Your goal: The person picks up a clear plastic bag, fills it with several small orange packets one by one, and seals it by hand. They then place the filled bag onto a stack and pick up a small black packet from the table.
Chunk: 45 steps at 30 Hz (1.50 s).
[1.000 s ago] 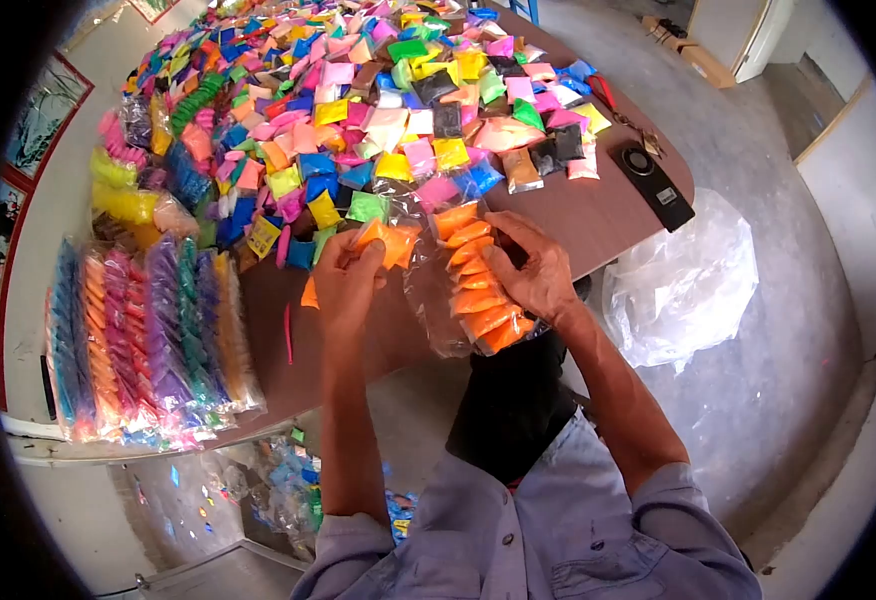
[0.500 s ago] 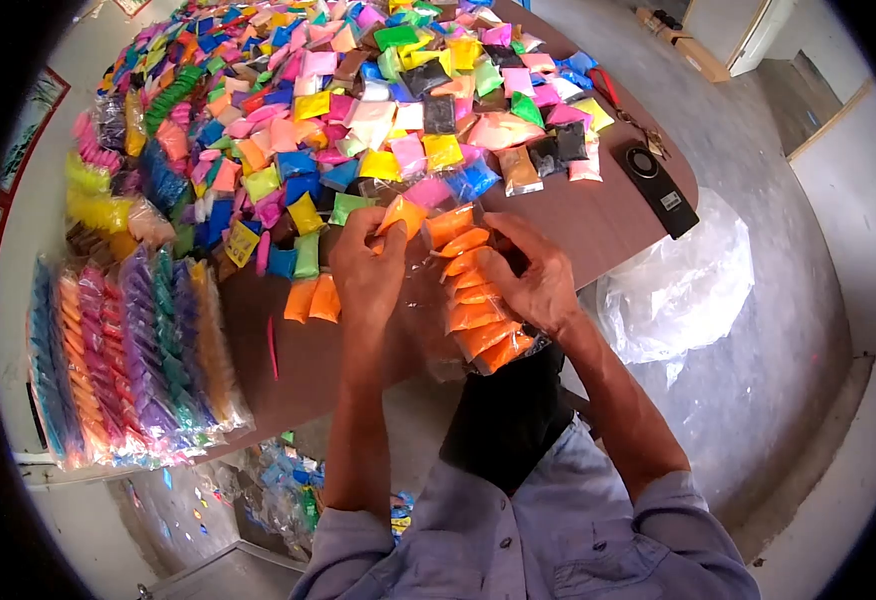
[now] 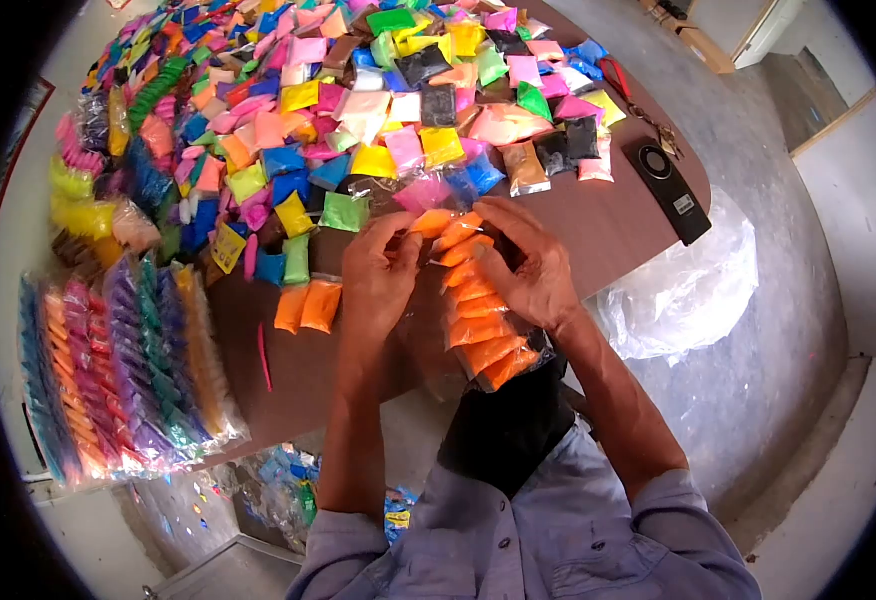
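A clear plastic bag with a stacked row of orange packets (image 3: 479, 328) hangs over the near edge of the table. At its top end my right hand (image 3: 530, 268) is closed round the bag's side, thumb on the packets. My left hand (image 3: 380, 272) pinches a single orange packet (image 3: 428, 222) between thumb and fingers, right at the mouth of the bag. Two more orange packets (image 3: 320, 304) lie on the brown table just left of my left wrist.
Loose coloured packets (image 3: 368, 115) are heaped across the far side of the table (image 3: 378, 395). Filled long bags (image 3: 123, 370) stand in a row at left, near a pink stick (image 3: 264, 356). A black device (image 3: 667, 190) and keys (image 3: 658, 128) lie at right, above a clear plastic sack (image 3: 683, 285).
My left hand has brought the orange packet down and right, against the top of the row in the bag. My right hand stays on the bag; the view has shifted slightly.
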Tool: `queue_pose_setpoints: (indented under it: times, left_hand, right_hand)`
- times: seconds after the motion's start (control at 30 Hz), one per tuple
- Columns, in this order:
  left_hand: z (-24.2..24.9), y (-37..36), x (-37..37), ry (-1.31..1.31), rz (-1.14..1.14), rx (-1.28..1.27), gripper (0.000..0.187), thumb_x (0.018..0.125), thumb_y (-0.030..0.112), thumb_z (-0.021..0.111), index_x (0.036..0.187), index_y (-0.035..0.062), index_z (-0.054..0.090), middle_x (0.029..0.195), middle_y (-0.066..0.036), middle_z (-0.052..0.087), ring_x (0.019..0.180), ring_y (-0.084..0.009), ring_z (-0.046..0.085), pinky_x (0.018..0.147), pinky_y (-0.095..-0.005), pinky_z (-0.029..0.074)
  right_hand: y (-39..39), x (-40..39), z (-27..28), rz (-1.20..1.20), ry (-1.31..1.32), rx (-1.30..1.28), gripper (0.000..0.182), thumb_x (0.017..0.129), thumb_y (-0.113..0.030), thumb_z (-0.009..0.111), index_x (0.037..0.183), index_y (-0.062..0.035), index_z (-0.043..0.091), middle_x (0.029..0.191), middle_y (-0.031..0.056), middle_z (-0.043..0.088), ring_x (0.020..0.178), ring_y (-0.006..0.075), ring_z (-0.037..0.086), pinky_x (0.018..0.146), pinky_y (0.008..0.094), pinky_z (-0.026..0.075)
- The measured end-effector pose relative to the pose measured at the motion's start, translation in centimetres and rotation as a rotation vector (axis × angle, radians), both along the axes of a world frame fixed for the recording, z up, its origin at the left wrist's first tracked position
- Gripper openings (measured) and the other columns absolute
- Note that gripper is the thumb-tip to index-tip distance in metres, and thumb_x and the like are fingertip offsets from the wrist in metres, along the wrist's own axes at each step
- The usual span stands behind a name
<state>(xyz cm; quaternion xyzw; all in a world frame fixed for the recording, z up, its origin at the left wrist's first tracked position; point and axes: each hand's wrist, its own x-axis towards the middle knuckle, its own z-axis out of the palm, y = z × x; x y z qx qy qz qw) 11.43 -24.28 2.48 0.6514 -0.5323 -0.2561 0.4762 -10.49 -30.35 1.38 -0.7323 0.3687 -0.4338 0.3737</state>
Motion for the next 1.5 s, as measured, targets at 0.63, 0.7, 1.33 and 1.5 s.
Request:
queue_pose_setpoints:
  times: [0.63, 0.7, 1.33, 1.5]
  left_hand:
    - [2.4, 0.0, -3.5, -0.495, 0.081, -0.140, 0.020, 0.100, 0.003, 0.068, 0.119, 0.0007, 0.075, 0.110, -0.021, 0.075, 0.100, -0.0423, 0.073, 0.090, -0.0451, 0.058]
    - [2.0, 0.8, -2.4, -0.501, 0.136, -0.213, 0.020, 0.100, 0.005, 0.070, 0.119, 0.0002, 0.074, 0.109, -0.020, 0.076, 0.097, -0.0390, 0.074, 0.087, -0.0436, 0.059]
    - [2.1, 6.3, 4.3, -0.203, 0.234, 0.045, 0.033, 0.091, 0.006, 0.081, 0.122, -0.0003, 0.070, 0.095, -0.007, 0.075, 0.081, -0.0141, 0.070, 0.075, -0.0290, 0.057]
    - [4.6, 5.2, 2.5, -0.015, 0.261, -0.030, 0.016, 0.096, 0.006, 0.079, 0.108, 0.0031, 0.069, 0.089, -0.003, 0.070, 0.072, -0.0074, 0.064, 0.059, -0.0230, 0.050]
  right_hand:
    - [-0.2, 0.0, -0.3, -0.024, 0.028, -0.084, 0.050, 0.093, -0.018, 0.077, 0.141, -0.0048, 0.070, 0.145, 0.0214, 0.067, 0.129, 0.0375, 0.070, 0.109, 0.0425, 0.056]
    - [-0.2, 0.0, -0.4, -0.019, 0.020, -0.091, 0.050, 0.093, -0.019, 0.077, 0.141, -0.0048, 0.070, 0.144, 0.0216, 0.067, 0.129, 0.0380, 0.070, 0.109, 0.0421, 0.056]
    - [-0.2, 0.0, -1.0, -0.061, 0.007, -0.083, 0.048, 0.094, -0.023, 0.078, 0.140, -0.0093, 0.072, 0.145, 0.0195, 0.068, 0.125, 0.0356, 0.072, 0.107, 0.0400, 0.058]
    - [0.0, 0.0, -0.5, -0.062, 0.032, -0.032, 0.046, 0.095, -0.023, 0.077, 0.139, -0.0077, 0.072, 0.146, 0.0197, 0.068, 0.124, 0.0348, 0.073, 0.107, 0.0398, 0.059]
